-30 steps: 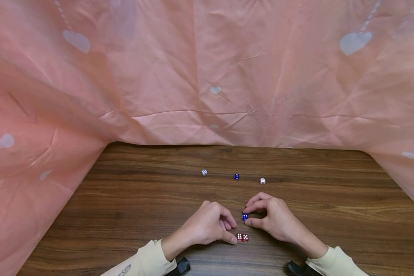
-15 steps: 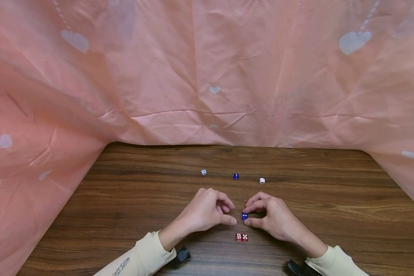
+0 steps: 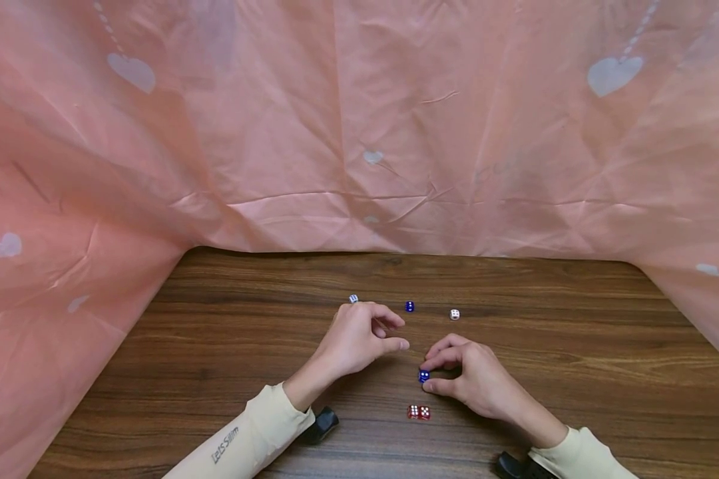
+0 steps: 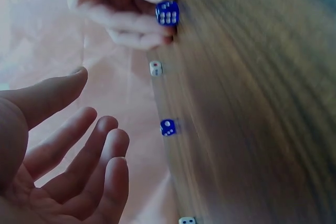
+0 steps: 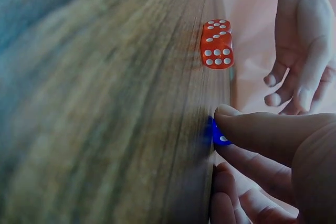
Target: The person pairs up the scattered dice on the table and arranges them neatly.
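Observation:
Between thumb and forefinger, my right hand (image 3: 479, 379) pinches a blue die (image 3: 424, 376) at the table surface; the right wrist view shows that blue die (image 5: 220, 134) partly covered by the thumb. My left hand (image 3: 356, 338) is above the wood with fingers spread loosely and nothing in them, also plain in the left wrist view. Ahead of it lies another blue die (image 3: 410, 307). A white die with blue pips (image 3: 353, 299) peeks out just beyond the left knuckles. Two red dice (image 3: 419, 412) sit side by side nearest the body.
A white die with red pips (image 3: 454, 315) lies at the right end of the far row. The brown wooden table (image 3: 545, 319) is bordered at the back and sides by a hanging pink cloth (image 3: 311, 146) with pale hearts.
My left hand has moved away from the red dice, forward past the pinched blue die towards the far row. My right hand has stayed in place with its die.

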Available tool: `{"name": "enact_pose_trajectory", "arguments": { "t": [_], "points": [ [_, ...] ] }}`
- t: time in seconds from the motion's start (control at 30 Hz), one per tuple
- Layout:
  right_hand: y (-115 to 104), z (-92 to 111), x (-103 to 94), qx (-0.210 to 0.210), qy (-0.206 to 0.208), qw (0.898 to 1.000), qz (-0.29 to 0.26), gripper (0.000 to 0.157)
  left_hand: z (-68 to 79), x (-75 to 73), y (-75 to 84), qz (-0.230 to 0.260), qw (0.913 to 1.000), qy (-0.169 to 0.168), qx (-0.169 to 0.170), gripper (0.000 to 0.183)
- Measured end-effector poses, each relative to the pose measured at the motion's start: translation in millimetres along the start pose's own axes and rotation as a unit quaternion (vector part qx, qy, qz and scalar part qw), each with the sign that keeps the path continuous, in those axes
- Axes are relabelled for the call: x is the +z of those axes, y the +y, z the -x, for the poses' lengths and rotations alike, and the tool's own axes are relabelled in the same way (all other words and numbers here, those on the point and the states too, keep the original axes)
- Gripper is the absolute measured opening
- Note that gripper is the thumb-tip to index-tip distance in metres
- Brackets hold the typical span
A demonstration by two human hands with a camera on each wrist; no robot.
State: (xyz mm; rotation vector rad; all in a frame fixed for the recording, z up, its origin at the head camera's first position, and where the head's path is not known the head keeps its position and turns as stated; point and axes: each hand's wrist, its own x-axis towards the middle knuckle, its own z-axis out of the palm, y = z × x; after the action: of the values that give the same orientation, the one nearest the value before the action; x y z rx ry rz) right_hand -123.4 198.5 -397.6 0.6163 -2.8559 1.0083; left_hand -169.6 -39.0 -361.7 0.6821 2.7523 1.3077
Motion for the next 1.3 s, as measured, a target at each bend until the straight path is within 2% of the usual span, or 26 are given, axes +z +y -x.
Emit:
{"name": "enact_pose_trajectory", "arguments": {
  "t": [0.37, 0.77, 0.9, 1.13, 1.3],
  "points": [
    [0, 0, -0.1, 0.002, 0.000, 1.000, -0.004, 0.015, -25.2, 0.0, -7.3, 0.001, 0.9990, 0.031, -0.033, 0.027],
    [-1, 1, 0.2, 0.013, 0.004, 1.000, -0.013, 0.015, -51.1, 10.5, -11.9, 0.015, 0.9965, 0.028, -0.078, 0.028],
    [-1, 0, 0.4, 0.014, 0.003, 1.000, -0.012, 0.015, -56.2, 12.5, -14.6, 0.015, 0.9953, 0.025, -0.092, 0.029],
    [-2, 0, 0.3, 0.014, 0.005, 1.000, -0.014, 0.015, -63.0, 19.5, -22.6, 0.002, 0.9958, 0.027, -0.087, 0.028],
    [-2, 0, 1.3, 0.013, 0.003, 1.000, -0.015, 0.014, -64.8, 23.9, -26.8, -0.013, 0.9949, 0.030, -0.096, 0.028]
  ]
}}
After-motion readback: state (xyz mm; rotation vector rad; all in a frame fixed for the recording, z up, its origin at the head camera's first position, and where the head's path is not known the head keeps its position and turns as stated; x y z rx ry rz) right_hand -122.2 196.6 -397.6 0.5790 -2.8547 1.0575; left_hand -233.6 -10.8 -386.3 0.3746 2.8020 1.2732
